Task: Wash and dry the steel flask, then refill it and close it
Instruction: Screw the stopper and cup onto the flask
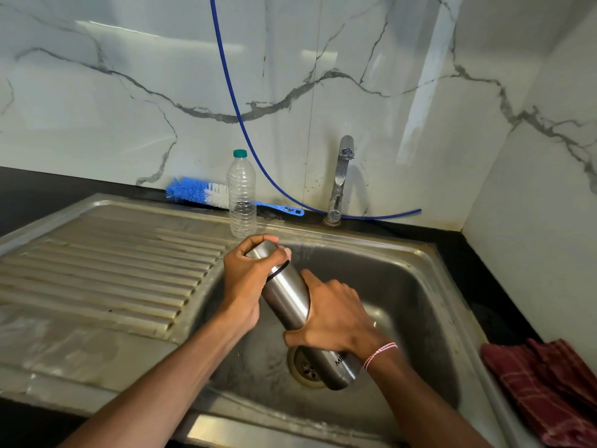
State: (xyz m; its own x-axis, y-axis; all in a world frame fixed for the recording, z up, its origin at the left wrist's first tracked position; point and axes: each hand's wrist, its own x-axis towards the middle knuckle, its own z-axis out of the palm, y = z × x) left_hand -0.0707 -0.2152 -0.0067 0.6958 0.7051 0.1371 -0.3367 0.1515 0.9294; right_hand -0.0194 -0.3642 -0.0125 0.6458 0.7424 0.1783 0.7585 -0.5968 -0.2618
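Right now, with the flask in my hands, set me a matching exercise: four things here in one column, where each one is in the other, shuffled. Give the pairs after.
Things
1. steel flask
2. bottle brush
3. plastic bottle
4. red cloth

Places
A. lying to the right of the sink
B. standing upright at the sink's back edge
C. held tilted over the basin, left hand at its cap end, right hand round its body
D. lying flat behind the sink, handle toward the tap

Pairs: 1-C, 2-D, 3-B, 4-A
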